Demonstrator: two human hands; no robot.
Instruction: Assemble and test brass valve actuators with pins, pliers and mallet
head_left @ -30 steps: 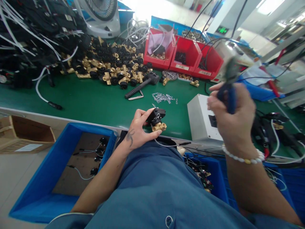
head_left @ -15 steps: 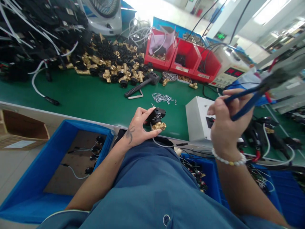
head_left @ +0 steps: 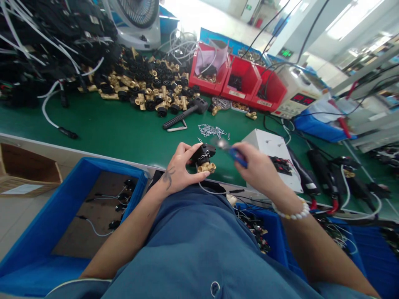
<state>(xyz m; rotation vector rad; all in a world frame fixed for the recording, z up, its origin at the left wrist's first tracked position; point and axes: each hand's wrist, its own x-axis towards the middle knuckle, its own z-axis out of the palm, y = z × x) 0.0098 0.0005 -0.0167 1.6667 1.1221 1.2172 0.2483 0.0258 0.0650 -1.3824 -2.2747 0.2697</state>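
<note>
At the bench's front edge my left hand (head_left: pixel 183 168) is closed around a valve (head_left: pixel 206 167) with a brass body and a black top. A bent wire clip (head_left: pixel 204 157) sits across its black part, and a pale cable hangs below. My right hand (head_left: pixel 257 168) grips blue-handled pliers (head_left: pixel 238 157), their metal head blurred and pointing left, just right of the valve and apart from it. Behind the valve lies a small heap of wire clips (head_left: pixel 212 130) on the green bench top (head_left: pixel 131 137).
A black hammer (head_left: pixel 187 113) lies before a pile of brass fittings (head_left: pixel 149 89). Red bins (head_left: pixel 238 93) stand at the back. A white box (head_left: pixel 264 145) is beside my right hand. Blue crates (head_left: pixel 40 232) sit below the bench. A fan (head_left: pixel 137 25) stands behind.
My right hand has swung the pliers from the upper right down and left, close to the valve. My left hand keeps holding the valve in nearly the same place.
</note>
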